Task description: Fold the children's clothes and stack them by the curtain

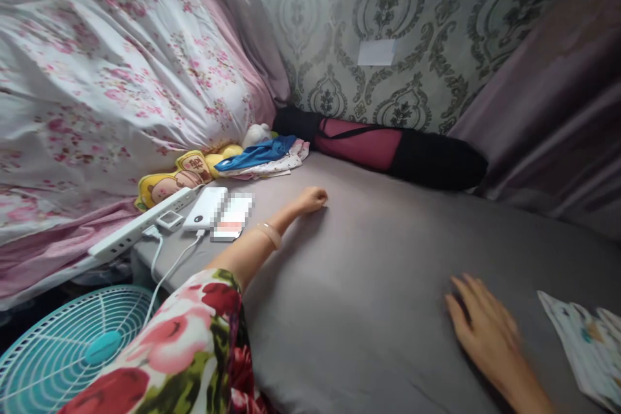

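My left hand [311, 199] reaches far across the grey bed sheet [388, 259], fingers curled into a loose fist pressed on the fabric, holding nothing I can see. A pale bracelet sits on that wrist, and a floral sleeve covers the upper arm. My right hand [478, 326] lies flat on the sheet near the front right, fingers spread, slightly blurred. A printed paper or booklet [585, 343] lies just right of it.
A floral quilt [111, 71] is heaped at left. Beside it lie a white power strip [140, 229], a white power bank [206, 208], a blurred card, a yellow plush toy [179, 174] and blue cloth [257, 152]. A black-and-pink roll [398, 150] lies along the patterned wall. A teal fan [77, 349] stands lower left.
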Tool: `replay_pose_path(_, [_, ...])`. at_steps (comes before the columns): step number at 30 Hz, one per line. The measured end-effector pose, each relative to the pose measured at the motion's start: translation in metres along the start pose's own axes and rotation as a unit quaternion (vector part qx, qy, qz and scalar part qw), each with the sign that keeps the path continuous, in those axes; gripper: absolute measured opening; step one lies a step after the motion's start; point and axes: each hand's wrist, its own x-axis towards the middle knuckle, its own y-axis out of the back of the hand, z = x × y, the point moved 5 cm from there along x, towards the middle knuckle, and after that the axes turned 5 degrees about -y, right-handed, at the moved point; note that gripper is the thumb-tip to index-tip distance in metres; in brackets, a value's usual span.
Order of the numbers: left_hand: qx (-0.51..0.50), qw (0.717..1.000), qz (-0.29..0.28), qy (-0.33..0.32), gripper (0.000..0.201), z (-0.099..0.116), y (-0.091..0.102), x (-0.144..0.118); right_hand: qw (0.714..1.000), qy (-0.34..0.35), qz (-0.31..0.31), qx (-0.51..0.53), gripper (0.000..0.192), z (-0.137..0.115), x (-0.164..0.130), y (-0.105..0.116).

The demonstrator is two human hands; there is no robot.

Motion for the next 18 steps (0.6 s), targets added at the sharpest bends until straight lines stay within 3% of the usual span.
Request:
replay_pose_path(4, [0.061, 0.993, 0.063, 0.082, 0.020, -0.058, 0.074, -0.001, 0.999, 0.021, -0.047, 0.011, 0.062, -0.026, -0.007, -0.035])
replay_pose_path(10, [0.150, 0.949, 0.164, 0.222, 0.027, -0.123, 0.178, -0.019, 0.999, 0.006, -0.044, 0.008, 0.062, -0.015, -0.013, -0.041])
replay_pose_path(14, [0.190, 0.917, 0.187, 0.296, 0.025, -0.154, 0.212, -0.029, 0.999, 0.009, -0.044, -0.004, 0.062, -0.016, -0.014, -0.043])
replay_pose_path(18, [0.228, 0.902, 0.141, 0.339, 0.024, -0.177, 0.216, -0.031, 0.999, 0.002, -0.042, 0.003, 0.060, -0.018, -0.013, -0.042])
